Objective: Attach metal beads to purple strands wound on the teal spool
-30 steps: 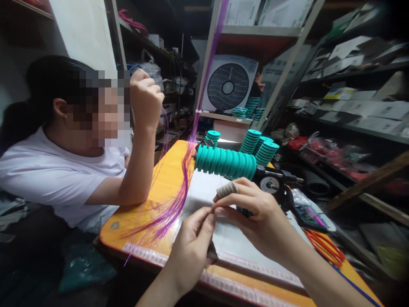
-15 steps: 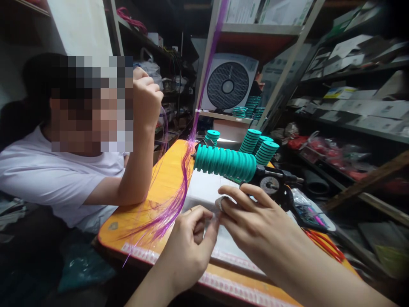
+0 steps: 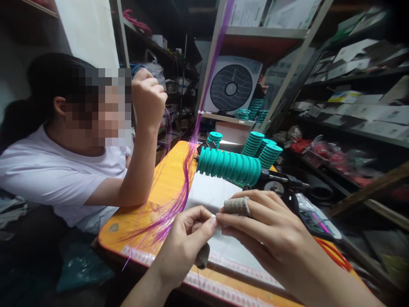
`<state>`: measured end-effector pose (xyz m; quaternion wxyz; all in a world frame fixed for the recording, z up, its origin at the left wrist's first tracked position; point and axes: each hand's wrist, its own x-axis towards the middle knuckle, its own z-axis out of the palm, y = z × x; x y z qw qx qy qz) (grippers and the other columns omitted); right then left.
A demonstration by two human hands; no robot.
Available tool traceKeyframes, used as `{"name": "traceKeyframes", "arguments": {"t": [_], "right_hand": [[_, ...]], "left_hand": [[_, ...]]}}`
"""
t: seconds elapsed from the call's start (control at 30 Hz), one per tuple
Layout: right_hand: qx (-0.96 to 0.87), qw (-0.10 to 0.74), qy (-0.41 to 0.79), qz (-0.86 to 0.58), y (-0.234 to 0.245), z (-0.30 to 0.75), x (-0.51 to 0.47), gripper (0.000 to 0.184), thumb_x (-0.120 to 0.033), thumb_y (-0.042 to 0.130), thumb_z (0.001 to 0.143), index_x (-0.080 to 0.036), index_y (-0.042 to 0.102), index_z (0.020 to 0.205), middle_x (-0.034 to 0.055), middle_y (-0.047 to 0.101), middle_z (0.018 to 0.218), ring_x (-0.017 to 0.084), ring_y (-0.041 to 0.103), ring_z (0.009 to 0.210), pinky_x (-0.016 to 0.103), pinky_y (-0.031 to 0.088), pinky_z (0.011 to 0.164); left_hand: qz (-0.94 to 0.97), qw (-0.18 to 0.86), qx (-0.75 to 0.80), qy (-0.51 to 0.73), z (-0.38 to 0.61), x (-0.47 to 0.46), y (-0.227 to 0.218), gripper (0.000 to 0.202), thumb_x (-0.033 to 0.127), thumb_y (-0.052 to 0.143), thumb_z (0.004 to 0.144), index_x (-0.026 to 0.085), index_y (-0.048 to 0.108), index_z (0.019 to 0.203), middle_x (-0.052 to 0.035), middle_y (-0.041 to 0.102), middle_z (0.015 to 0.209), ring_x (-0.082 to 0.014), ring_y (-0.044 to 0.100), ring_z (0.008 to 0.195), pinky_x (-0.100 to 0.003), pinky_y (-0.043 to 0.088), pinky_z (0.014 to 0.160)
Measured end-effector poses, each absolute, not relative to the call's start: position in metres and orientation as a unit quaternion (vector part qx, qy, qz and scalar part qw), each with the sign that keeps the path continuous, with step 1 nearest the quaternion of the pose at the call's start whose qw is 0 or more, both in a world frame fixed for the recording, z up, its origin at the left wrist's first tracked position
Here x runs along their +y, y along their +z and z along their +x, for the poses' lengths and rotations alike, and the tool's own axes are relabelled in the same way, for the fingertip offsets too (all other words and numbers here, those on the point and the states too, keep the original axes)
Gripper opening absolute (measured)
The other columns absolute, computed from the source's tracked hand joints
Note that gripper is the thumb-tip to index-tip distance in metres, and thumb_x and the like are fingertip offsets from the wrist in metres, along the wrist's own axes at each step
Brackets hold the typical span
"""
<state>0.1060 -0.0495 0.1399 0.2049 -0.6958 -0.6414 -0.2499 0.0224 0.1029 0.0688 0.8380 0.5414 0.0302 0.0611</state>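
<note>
My left hand (image 3: pixel 188 243) is closed in a pinch, thumb against the index finger, over the front of the table. Its tip meets the fingers of my right hand (image 3: pixel 271 228), which also pinch together. Whatever lies between the fingertips is too small to make out; a few hair-thin strands show below my left hand. A grey-brown finger sleeve (image 3: pixel 237 207) covers one right finger, and another sleeve (image 3: pixel 203 256) shows beneath the left thumb. Just beyond, a row of green spools (image 3: pixel 228 166) sits on a winder's shaft. Purple strands (image 3: pixel 186 179) hang down left of it onto the table.
White paper or board (image 3: pixel 204 189) lies on the orange table (image 3: pixel 169 170). Stacked green spools (image 3: pixel 252 143) stand behind the winder (image 3: pixel 276 187). At left, a co-worker's raised arm (image 3: pixel 140 157) rests its elbow on the table. A box fan (image 3: pixel 231 87) and loaded shelves surround the table.
My right hand has turned and its raised fingers have come down, showing the finger sleeve fully. The left thumb has shifted, exposing the other sleeve. The view has moved slightly.
</note>
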Motion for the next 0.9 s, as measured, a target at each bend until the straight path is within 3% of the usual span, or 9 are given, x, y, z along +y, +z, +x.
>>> {"name": "traceKeyframes", "arguments": {"t": [0.33,0.43,0.57,0.7,0.9], "right_hand": [[-0.625,0.255,-0.232,-0.701,0.140,0.116,-0.045,0.016,-0.013,0.059,0.088,-0.024,0.067,0.094,-0.0002,0.069,0.088,0.015,0.058,0.087,0.031,0.044,0.075],[-0.608,0.233,-0.232,-0.723,0.144,0.131,-0.038,0.025,-0.019,0.054,0.091,-0.024,0.062,0.115,0.0035,0.068,0.108,0.018,0.056,0.105,0.036,0.046,0.088],[-0.546,0.145,-0.295,-0.770,0.142,0.158,-0.020,0.054,-0.024,0.046,0.092,-0.010,0.036,0.144,0.0131,0.048,0.141,0.025,0.039,0.132,0.045,0.036,0.109],[-0.520,0.090,-0.303,-0.794,0.131,0.175,-0.006,0.060,-0.020,0.041,0.091,-0.005,0.028,0.147,0.0154,0.034,0.151,0.027,0.029,0.140,0.047,0.030,0.115],[-0.512,0.085,-0.307,-0.798,0.125,0.176,-0.004,0.064,-0.016,0.041,0.086,-0.005,0.027,0.148,0.0152,0.035,0.151,0.028,0.031,0.137,0.047,0.031,0.114]], "left_hand": [[0.527,0.846,0.009,0.085,0.032,0.100,0.069,0.031,0.045,0.064,0.083,0.018,0.052,0.074,0.0094,0.034,0.046,-0.0022,0.030,0.034,-0.014,0.027,0.035],[0.512,0.843,0.034,0.160,0.049,0.101,0.068,0.028,0.044,0.064,0.082,0.018,0.055,0.076,0.0095,0.031,0.048,-0.0024,0.027,0.037,-0.014,0.026,0.035],[0.485,0.839,0.092,0.229,0.083,0.103,0.064,0.025,0.042,0.065,0.081,0.018,0.058,0.082,0.0098,0.025,0.051,-0.0033,0.021,0.042,-0.012,0.022,0.035],[0.453,0.853,0.110,0.232,0.107,0.101,0.063,0.027,0.041,0.065,0.079,0.017,0.056,0.085,0.0110,0.024,0.051,-0.0029,0.019,0.042,-0.011,0.019,0.034],[0.408,0.873,0.117,0.241,0.120,0.099,0.059,0.023,0.035,0.066,0.076,0.017,0.053,0.081,0.0120,0.025,0.049,-0.0013,0.018,0.038,-0.013,0.017,0.033]]}}
